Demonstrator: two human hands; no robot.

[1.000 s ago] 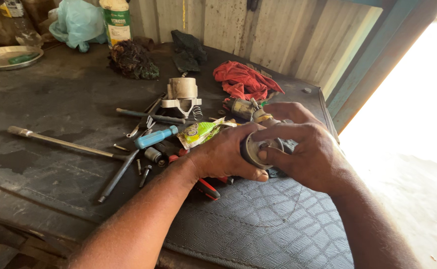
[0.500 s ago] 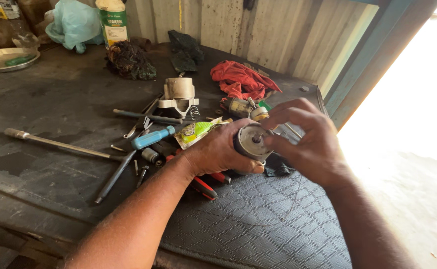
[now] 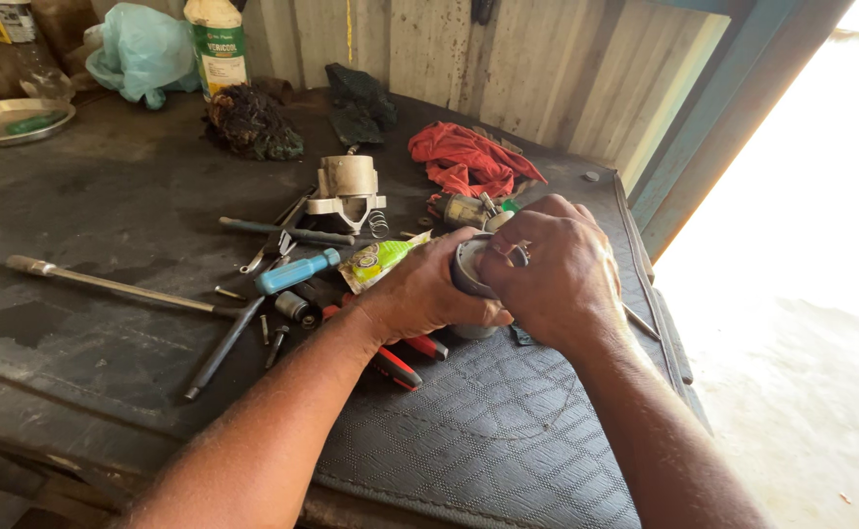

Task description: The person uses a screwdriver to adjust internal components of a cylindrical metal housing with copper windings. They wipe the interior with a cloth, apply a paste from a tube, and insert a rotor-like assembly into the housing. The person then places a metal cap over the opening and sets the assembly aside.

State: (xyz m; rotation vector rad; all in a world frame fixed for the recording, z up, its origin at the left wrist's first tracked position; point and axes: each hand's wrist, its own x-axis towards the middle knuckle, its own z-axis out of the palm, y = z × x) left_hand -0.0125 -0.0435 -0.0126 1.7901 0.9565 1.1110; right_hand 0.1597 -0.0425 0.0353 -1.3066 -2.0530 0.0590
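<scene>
A dark, grimy counter (image 3: 106, 196) runs along a corrugated metal wall. Above its textured black mat (image 3: 488, 431), the left hand (image 3: 424, 294) and right hand (image 3: 557, 279) each close their grip around a small round grey metal part (image 3: 470, 266). A blue-handled screwdriver (image 3: 297, 271) lies just left of the left grip, a red rag (image 3: 468, 162) beyond.

You see a crumpled red cloth rag (image 3: 470, 162), a blue-handled metal screwdriver (image 3: 297, 271), red-handled pliers (image 3: 402, 366), a pale teal plastic bag (image 3: 145, 51) and a dark grey surface (image 3: 106, 216) with scale-patterned matting.
</scene>
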